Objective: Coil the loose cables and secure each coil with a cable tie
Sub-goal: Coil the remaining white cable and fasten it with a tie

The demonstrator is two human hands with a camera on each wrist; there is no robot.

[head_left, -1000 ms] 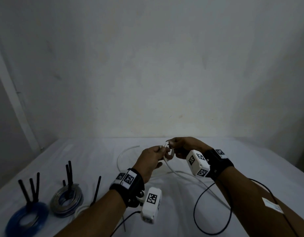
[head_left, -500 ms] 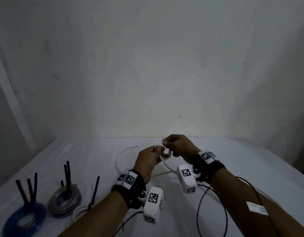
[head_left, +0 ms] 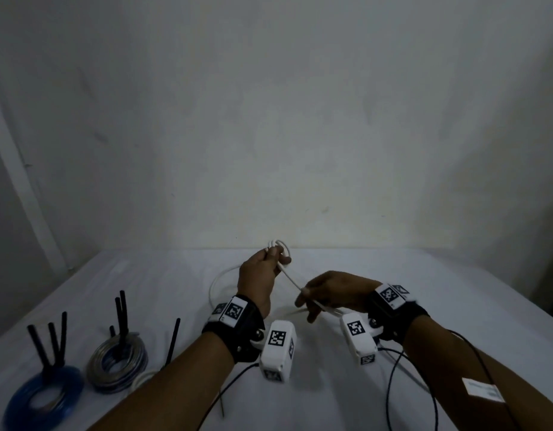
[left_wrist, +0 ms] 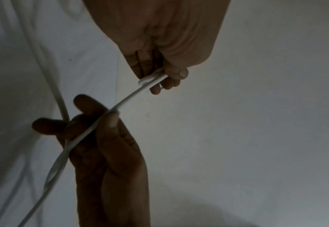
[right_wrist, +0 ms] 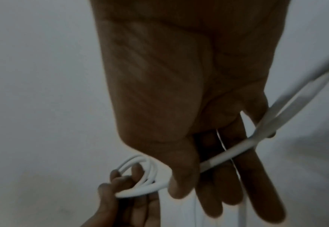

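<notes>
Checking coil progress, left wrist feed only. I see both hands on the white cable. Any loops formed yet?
Observer: Yes. In the right wrist view the left hand grips a small coil of several loops of the white cable.
Operator: Where's the slack?
Observer: In the head view it trails from the right hand toward the person, and an arc lies on the table behind the left wrist.
Operator: Any coils finished?
Observer: In the head view a blue coil and a grey coil sit at the table's left, with black cable ties sticking up from them.
</notes>
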